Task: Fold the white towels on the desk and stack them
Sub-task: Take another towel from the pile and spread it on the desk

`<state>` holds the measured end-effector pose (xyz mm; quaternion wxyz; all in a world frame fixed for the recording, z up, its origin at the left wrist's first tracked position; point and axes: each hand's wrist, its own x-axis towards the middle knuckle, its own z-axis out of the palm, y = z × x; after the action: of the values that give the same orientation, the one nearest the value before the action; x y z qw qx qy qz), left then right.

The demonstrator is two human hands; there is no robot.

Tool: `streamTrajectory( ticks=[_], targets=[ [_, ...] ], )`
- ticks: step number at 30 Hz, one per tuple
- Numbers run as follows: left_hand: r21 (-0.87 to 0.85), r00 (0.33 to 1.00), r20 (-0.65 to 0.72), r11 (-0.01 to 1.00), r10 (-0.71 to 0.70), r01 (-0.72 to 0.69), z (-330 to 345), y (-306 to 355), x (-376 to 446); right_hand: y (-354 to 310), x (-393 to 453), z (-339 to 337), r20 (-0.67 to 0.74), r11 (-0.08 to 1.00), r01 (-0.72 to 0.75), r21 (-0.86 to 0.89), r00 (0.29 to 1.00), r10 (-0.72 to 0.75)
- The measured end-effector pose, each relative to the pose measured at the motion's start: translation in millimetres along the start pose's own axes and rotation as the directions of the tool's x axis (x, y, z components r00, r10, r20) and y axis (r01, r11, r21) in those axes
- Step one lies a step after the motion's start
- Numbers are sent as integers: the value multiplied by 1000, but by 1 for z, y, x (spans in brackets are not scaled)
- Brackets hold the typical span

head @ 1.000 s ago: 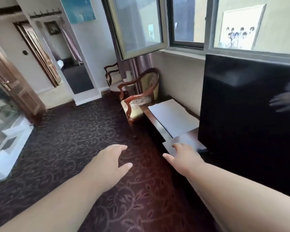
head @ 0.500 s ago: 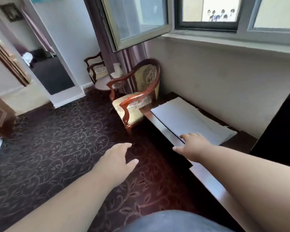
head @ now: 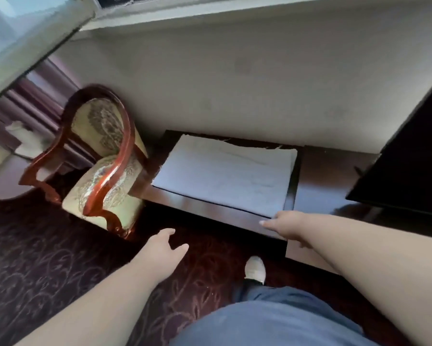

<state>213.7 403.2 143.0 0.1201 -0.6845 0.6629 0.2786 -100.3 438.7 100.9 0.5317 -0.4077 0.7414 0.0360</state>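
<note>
One white towel (head: pixel 224 176) is lying spread flat on the dark wooden desk (head: pixel 210 211), filling most of its left part. Its long axis is running left to right along the wall (head: pixel 234 83), slightly skewed, so the near edge is slanting down toward the right. Its far edge is looking ragged and uneven against the wood. The right hand (head: pixel 287 224) is reaching over the desk's front edge, fingers straight and close together, its tips lying at the towel's near right corner; whether they are actually touching the cloth I cannot tell. The left hand (head: pixel 161 253) is hovering above the patterned carpet (head: pixel 47 258), short of the desk, fingers relaxed and thumb spread, holding nothing. An upholstered wooden armchair (head: pixel 102 166) is standing just beside the desk's left end. A black television screen (head: pixel 409 158) is standing on the desk at the right, well apart from the towel. A pale shoe (head: pixel 254 269) is showing below the desk's edge.
</note>
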Motion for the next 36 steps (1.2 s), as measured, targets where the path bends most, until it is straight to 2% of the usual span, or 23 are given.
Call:
streamTrajectory(
  ticks=[1,2,3,4,6,8,10,11,14,16,18,20,22,24,25,28,30,31,32,34,36],
  targets=[
    [-34,999,44,999,-30,31,-2,3,21,-10,12,-3,89,968,-79,238,994,59],
    [-55,996,73,997,-52,56,-6,5,42,-19,27,-5,138,889,-132,439,987,79],
    [-54,994,90,996,-64,69,-11,8,64,-28,45,-9,131,819,-151,553,987,94],
    [-42,992,111,997,-65,70,-19,9,85,-40,63,-16,112,790,-154,593,988,109],
    [21,988,151,999,-41,38,-38,11,122,-65,91,-27,87,865,-152,479,988,125],
    [55,988,151,998,-22,14,-55,17,155,-90,112,-39,75,966,-117,230,992,102],
    [72,990,140,997,-4,-6,-69,25,190,-115,131,-50,65,998,-56,42,996,54],
    [88,989,145,996,3,-16,-72,29,206,-124,139,-54,79,999,-41,9,996,40],
    [105,983,180,993,32,-52,-67,39,250,-139,163,-54,106,997,-72,14,992,71],
    [79,974,221,994,51,-70,-55,44,282,-135,186,-47,86,978,-153,144,986,142],
    [-31,960,281,999,-17,27,-42,43,317,-128,205,-35,89,922,-258,287,966,243],
    [-255,905,378,918,-196,305,-29,33,352,-118,221,-15,123,793,-377,479,923,365],
    [-383,789,502,727,-354,570,-22,21,387,-108,236,8,235,525,-478,704,855,462],
    [-467,717,536,551,-446,692,-15,2,421,-97,250,30,292,259,-478,839,798,527],
    [-508,701,533,483,-473,713,-15,-7,437,-94,257,38,291,144,-441,886,770,568],
    [-685,719,448,313,-532,658,-15,-30,484,-87,280,51,267,-138,-240,961,674,688],
    [-715,722,435,280,-538,640,-14,-37,507,-85,293,52,289,-274,-127,953,644,708],
    [-698,711,468,274,-525,662,-13,-35,515,-84,300,51,295,-315,-87,945,644,706],
    [-673,671,501,242,-546,699,-11,-37,523,-82,304,50,291,-344,-50,938,652,700],
    [-622,637,538,251,-551,742,-7,-37,530,-81,311,46,283,-400,15,916,684,673],
    [-639,654,543,246,-527,729,-3,-37,534,-82,312,40,284,-443,55,895,696,659]
  ],
)
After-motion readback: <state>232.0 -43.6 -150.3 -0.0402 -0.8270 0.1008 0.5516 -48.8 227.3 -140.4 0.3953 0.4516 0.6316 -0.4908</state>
